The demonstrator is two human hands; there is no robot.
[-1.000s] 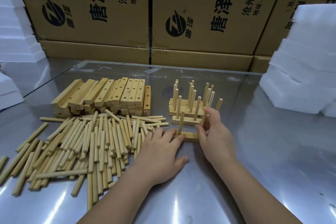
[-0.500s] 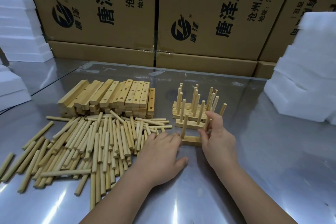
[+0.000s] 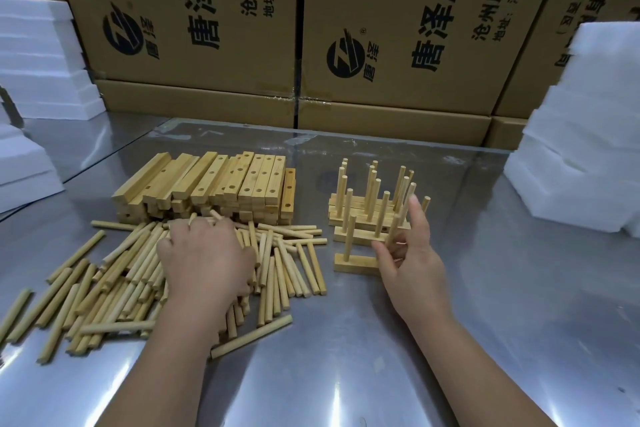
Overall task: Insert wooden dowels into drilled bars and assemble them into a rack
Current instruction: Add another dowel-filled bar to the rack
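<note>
The left grip (image 3: 204, 253) lies knuckles up on the pile (image 3: 121, 274) of loose dowels on the table (image 3: 346, 357). Its fingers curl down into the sticks, so I cannot tell if it has one.

The bar (image 3: 356, 262) being filled lies to the right of that pile, with its long side going left to right. One peg (image 3: 350, 236) stands up at its left end. A second peg (image 3: 394, 230) stands by the right grip (image 3: 412, 253), which is loose with spread fingers and its thumb apart from the peg.

The loose dowels lie flat and mostly point away from the person. I think the next one must be tipped upright and carried right to the bar. The right grip is nearer to the bar and the left grip is nearer to the pile.
</note>
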